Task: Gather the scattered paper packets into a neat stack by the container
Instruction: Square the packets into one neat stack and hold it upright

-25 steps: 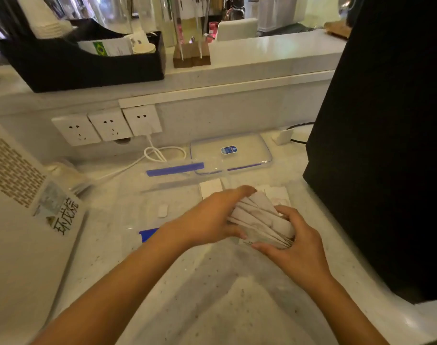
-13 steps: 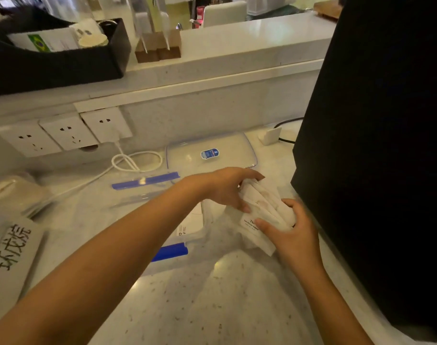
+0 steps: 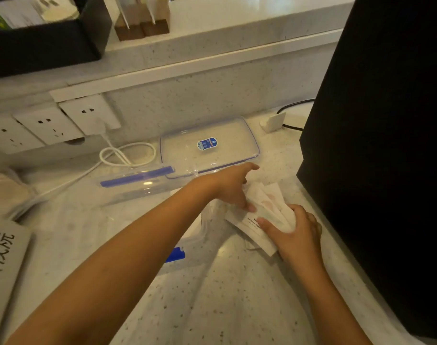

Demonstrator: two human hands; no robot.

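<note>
Head view: both hands press a fanned bundle of white paper packets [image 3: 264, 207] on the speckled white bench [image 3: 237, 295], left hand [image 3: 233, 189] fingers spread, right hand [image 3: 295, 229] fingers gripping packets, beside clear plastic container [image 3: 205, 227] near black panel [image 3: 386, 145].

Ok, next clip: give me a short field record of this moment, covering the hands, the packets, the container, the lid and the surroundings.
left hand: on the far edge of the packets, fingers spread
right hand: gripping the near end of the packets
packets: one fanned bundle on the counter, not squared
container: clear, blue clips, open, left of the bundle
lid: lying flat behind the container
right side: large black box
wall: sockets, white cable
</note>
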